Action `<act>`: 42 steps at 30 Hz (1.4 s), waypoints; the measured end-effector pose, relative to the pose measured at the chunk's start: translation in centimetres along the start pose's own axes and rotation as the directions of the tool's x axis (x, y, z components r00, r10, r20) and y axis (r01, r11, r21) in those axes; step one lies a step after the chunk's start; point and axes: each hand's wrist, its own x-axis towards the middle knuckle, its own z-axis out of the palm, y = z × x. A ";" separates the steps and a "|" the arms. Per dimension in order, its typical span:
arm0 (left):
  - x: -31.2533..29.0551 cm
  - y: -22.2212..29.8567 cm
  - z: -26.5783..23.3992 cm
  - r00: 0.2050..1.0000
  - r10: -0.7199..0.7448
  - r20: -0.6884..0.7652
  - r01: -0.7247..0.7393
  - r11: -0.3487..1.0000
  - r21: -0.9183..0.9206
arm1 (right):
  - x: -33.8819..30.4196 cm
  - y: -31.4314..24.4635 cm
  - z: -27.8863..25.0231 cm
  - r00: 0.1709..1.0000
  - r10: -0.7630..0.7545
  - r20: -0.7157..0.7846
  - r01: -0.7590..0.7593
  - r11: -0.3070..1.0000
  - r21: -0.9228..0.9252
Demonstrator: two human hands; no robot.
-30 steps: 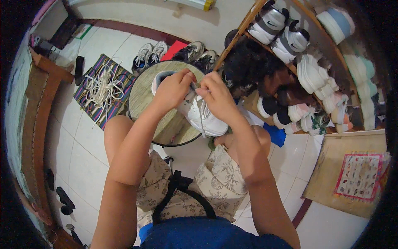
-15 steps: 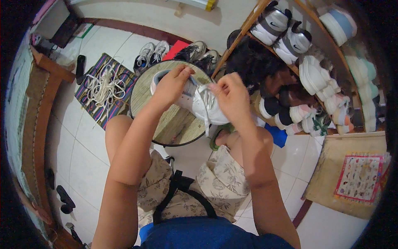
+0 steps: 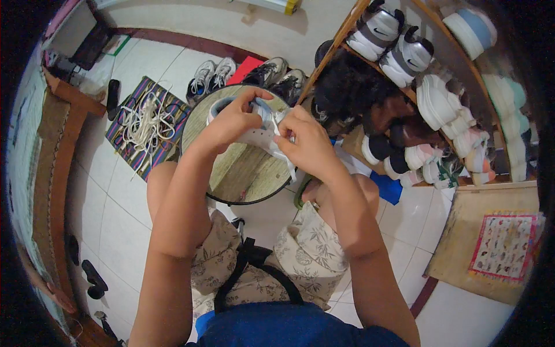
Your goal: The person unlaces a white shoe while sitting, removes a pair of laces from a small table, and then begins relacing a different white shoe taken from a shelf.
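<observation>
A white sneaker (image 3: 261,139) with a light blue lining lies on the round wood-topped table (image 3: 240,176), its toe pointing right. My left hand (image 3: 236,120) holds it at the collar and tongue, the fingers bent over the opening. Over the laced front, my right hand (image 3: 305,140) pinches the white shoelace (image 3: 276,122) between thumb and fingers. A loose lace end hangs by the shoe's near side. My right hand hides much of the toe and the lower eyelets.
Left of the table, a heap of white laces (image 3: 149,124) lies on a striped cloth (image 3: 130,147). Several worn sneakers (image 3: 222,72) line the wall behind. A wooden rack (image 3: 332,49) full of shoes stands close on the right, with a blue item (image 3: 386,188) below.
My right hand has moved slightly left and down, closer to the tongue. My left hand has turned, its thumb and index finger now spread apart over the shoe opening.
</observation>
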 end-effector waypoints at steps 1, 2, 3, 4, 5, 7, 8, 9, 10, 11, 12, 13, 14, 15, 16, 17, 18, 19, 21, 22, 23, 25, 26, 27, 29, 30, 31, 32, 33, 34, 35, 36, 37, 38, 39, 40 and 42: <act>0.0 0.0 0.1 1.000 -0.001 -0.002 0.001 1.000 0.001 | 0.2 0.0 -0.3 1.000 -0.001 0.000 0.001 1.000 0.002; -0.1 0.1 0.2 0.999 0.026 0.022 -0.028 0.997 0.076 | 0.4 0.0 -0.8 0.974 0.186 0.133 -0.208 0.963 0.174; -0.1 0.2 0.4 0.998 0.051 0.047 -0.057 0.987 0.150 | 0.6 0.1 -1.3 0.896 0.335 0.291 -0.420 0.854 0.308; -0.1 0.3 0.6 0.997 0.053 0.049 -0.060 0.987 0.149 | 0.8 1.1 -2.2 0.841 0.324 0.434 -0.538 0.588 0.604; -0.2 0.3 0.8 0.996 0.072 0.057 -0.083 0.970 0.227 | 1.0 2.2 -2.7 0.840 0.326 0.433 -0.539 0.589 0.602; 0.1 0.3 1.5 0.992 0.095 0.077 -0.114 0.948 0.297 | 1.1 4.3 -4.0 0.984 0.105 0.141 -0.135 -0.062 0.989; -0.2 0.1 1.4 0.995 0.101 0.020 -0.100 0.912 0.398 | 1.6 3.9 -4.7 0.982 0.189 -0.018 0.044 -0.133 0.990; -0.5 -0.1 1.3 0.993 0.111 -0.036 -0.079 0.866 0.493 | 2.0 3.5 -5.4 0.945 0.283 -0.166 0.225 -0.188 0.956; -0.2 0.0 1.8 0.993 0.117 -0.034 -0.085 0.867 0.490 | 1.8 4.8 -6.6 0.898 0.350 -0.268 0.292 -0.016 0.956; -0.1 0.0 2.2 0.983 0.134 -0.128 -0.046 0.846 0.531 | 1.7 5.0 -7.1 0.840 0.396 -0.370 0.339 0.148 0.929; -0.1 0.0 2.4 0.963 0.154 -0.220 -0.003 0.825 0.566 | 1.8 5.1 -7.1 0.764 0.514 -0.390 0.293 0.263 0.919; 0.1 0.1 2.5 0.964 0.157 -0.215 -0.009 0.826 0.564 | 1.6 5.4 -6.8 0.762 0.513 -0.395 0.294 0.269 0.917; 0.3 0.3 2.6 0.962 0.163 -0.219 -0.008 0.820 0.573 | 1.3 5.9 -6.3 0.786 0.507 -0.354 0.122 0.434 0.893; 0.4 0.4 2.6 0.960 0.168 -0.223 -0.007 0.814 0.581 | 1.0 6.2 -5.8 0.803 0.510 -0.309 -0.053 0.577 0.815; 0.6 0.2 2.5 0.961 0.168 -0.219 -0.010 0.815 0.579 | 1.0 5.1 -4.8 0.850 0.444 -0.283 -0.001 0.539 0.842; 0.5 0.0 2.1 0.964 0.149 -0.222 -0.016 0.860 0.510 | 0.6 4.0 -4.3 0.906 0.383 -0.181 -0.089 0.590 0.803; 0.5 -0.3 1.7 0.966 0.131 -0.223 -0.021 0.899 0.438 | 0.5 2.8 -3.6 0.940 0.310 -0.142 -0.143 0.737 0.661; 0.8 -1.0 1.2 0.966 0.131 -0.224 -0.021 0.900 0.435 | 0.4 1.9 -2.8 0.966 0.245 -0.087 -0.173 0.856 0.486; 1.5 -2.4 0.4 0.956 0.191 -0.224 -0.123 0.950 0.286 | 0.1 1.6 -0.9 0.992 0.107 -0.068 -0.072 0.915 0.396; 1.3 -1.8 0.7 0.957 0.193 -0.215 -0.140 0.961 0.240 | 0.0 0.8 -0.6 0.992 0.125 -0.030 -0.108 0.940 0.325; 1.5 -1.9 0.7 0.957 0.192 -0.217 -0.138 0.960 0.242 | -0.1 0.7 0.0 0.985 0.169 -0.025 -0.157 0.953 0.260; 1.9 -2.1 0.8 0.957 0.215 -0.196 -0.186 0.970 0.155 | -0.2 1.1 1.4 0.965 0.224 -0.139 -0.195 0.961 0.197; 1.8 -1.9 0.9 0.957 0.215 -0.195 -0.187 0.970 0.152 | -0.1 1.2 1.8 0.964 0.225 -0.139 -0.196 0.961 0.194; 1.6 -1.8 1.1 0.957 0.197 -0.212 -0.170 0.976 0.138 | 0.0 1.1 2.1 0.954 0.247 -0.171 -0.213 0.957 0.196; 1.2 -1.2 1.3 0.958 0.173 -0.231 -0.147 0.981 0.124 | 0.1 0.7 2.4 0.941 0.272 -0.200 -0.232 0.951 0.203; 1.1 -1.0 1.4 0.959 0.138 -0.246 -0.117 0.988 0.099 | 0.2 0.3 2.3 0.930 0.328 -0.165 -0.287 0.929 0.233; 1.0 -0.9 1.6 0.960 0.104 -0.260 -0.088 0.993 0.076 | 0.2 0.1 2.2 0.915 0.382 -0.130 -0.340 0.904 0.261; 1.1 -0.9 1.8 0.960 0.102 -0.260 -0.085 0.993 0.077 | 0.3 0.5 2.4 0.915 0.383 -0.129 -0.341 0.902 0.263; 1.1 -1.0 2.0 0.954 0.124 -0.273 -0.098 0.990 0.105 | 0.4 1.2 2.8 0.916 0.398 -0.059 -0.356 0.869 0.342; 1.1 -1.1 2.1 0.947 0.145 -0.287 -0.111 0.985 0.133 | 0.7 1.3 2.9 0.915 0.404 0.014 -0.372 0.829 0.417; 1.2 -1.2 2.0 0.947 0.143 -0.289 -0.108 0.985 0.133 | 0.9 1.3 2.8 0.915 0.404 0.017 -0.373 0.828 0.419; 1.2 -1.3 2.0 0.951 0.121 -0.285 -0.081 0.986 0.147 | 1.1 1.2 2.5 0.895 0.435 0.096 -0.424 0.767 0.481; 1.3 -1.4 2.0 0.954 0.101 -0.281 -0.057 0.985 0.162 | 1.3 1.1 2.3 0.872 0.456 0.175 -0.473 0.700 0.535; 1.4 -1.4 2.0 0.954 0.102 -0.283 -0.056 0.985 0.164 | 1.4 1.2 2.3 0.873 0.455 0.175 -0.472 0.700 0.536; 1.4 -1.5 2.0 0.954 0.121 -0.273 -0.080 0.984 0.158 | 1.5 1.4 2.3 0.872 0.457 0.174 -0.478 0.723 0.498; 1.5 -1.5 2.1 0.955 0.139 -0.260 -0.103 0.983 0.150 | 1.5 1.5 2.3 0.870 0.462 0.172 -0.486 0.744 0.459; 1.6 -1.2 2.1 0.960 0.125 -0.252 -0.091 0.985 0.145 | 1.5 1.3 2.2 0.887 0.455 0.084 -0.453 0.818 0.355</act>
